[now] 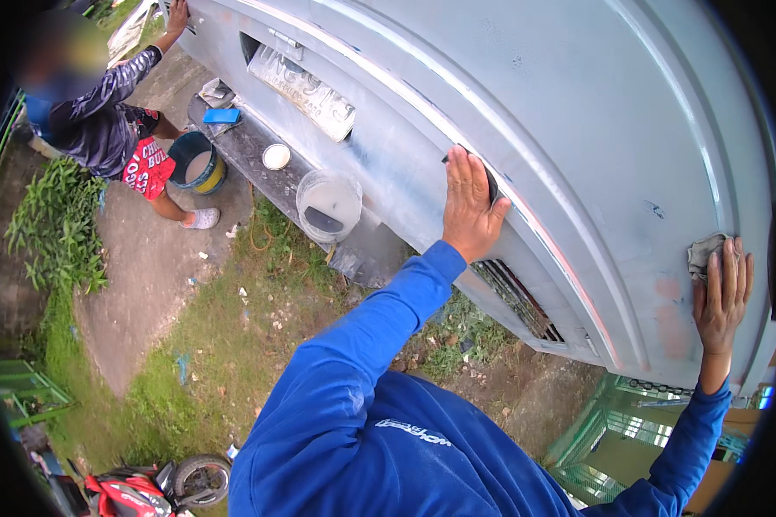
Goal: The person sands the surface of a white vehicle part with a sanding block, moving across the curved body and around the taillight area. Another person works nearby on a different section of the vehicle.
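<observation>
Fingers stretched upward, my left hand (471, 207) presses a dark sheet that looks like sandpaper (493, 184) against a raised ridge of the grey painted metal panel (578, 129). Most of the sheet is hidden under the palm. Farther right, my right hand (722, 297) lies on the same panel near its curved edge. A crumpled grey rag (705, 253) is pinned there beneath its fingers and thumb. Pale streaks and pinkish patches mark the grey paint around both hands.
A dark bumper ledge (267, 177) holds a clear tub of cloudy water (336, 196), a white cup (277, 156) and a blue block (222, 116). At the left, another person (103, 112) touches the panel beside a bucket (200, 164). A red motorcycle (134, 495) stands lower left.
</observation>
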The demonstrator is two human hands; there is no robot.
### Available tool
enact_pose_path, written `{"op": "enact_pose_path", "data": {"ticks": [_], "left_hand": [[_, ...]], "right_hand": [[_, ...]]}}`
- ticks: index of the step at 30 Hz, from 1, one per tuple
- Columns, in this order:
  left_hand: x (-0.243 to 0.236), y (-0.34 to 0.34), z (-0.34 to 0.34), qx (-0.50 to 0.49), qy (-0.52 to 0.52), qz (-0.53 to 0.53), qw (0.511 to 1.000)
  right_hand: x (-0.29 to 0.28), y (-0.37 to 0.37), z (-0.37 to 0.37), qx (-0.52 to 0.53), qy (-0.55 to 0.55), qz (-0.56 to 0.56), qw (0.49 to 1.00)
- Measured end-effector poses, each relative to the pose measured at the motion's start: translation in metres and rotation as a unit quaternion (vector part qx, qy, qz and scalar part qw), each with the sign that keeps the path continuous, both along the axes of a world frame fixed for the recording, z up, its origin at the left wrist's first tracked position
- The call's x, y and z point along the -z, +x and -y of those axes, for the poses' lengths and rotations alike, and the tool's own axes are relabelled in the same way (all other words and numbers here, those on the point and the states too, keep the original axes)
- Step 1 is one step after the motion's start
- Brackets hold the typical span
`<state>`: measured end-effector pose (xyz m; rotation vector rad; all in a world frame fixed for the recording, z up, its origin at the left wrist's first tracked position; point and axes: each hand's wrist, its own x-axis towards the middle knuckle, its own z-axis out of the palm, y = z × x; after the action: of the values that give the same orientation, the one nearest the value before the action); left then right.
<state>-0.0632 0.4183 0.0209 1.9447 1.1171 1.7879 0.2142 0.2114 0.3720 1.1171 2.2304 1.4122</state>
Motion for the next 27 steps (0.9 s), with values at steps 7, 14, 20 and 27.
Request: {"op": "enact_pose_path", "data": {"ticks": [7, 14, 20, 27], "left_hand": [[-0.066, -0.098, -0.131, -0.106, -0.047, 0.165, 0.980], [0.014, 0.083, 0.096, 0.085, -0.011, -0.070, 0.994], [-0.042, -0.019, -0.023, 0.020, -0.068, 0.125, 0.990], [-0.037, 0.055, 0.054, 0.017, -0.106, 0.169, 0.980]], "right_hand": [[0.003, -0.009, -0.002, -0.009, 0.009, -0.014, 1.000], [0.001, -0.018, -0.014, -0.020, 0.008, -0.023, 1.000], [0.004, -0.007, 0.005, -0.003, 0.014, -0.035, 0.999], [0.002, -0.017, -0.010, -0.013, 0.015, -0.043, 0.999]]}}
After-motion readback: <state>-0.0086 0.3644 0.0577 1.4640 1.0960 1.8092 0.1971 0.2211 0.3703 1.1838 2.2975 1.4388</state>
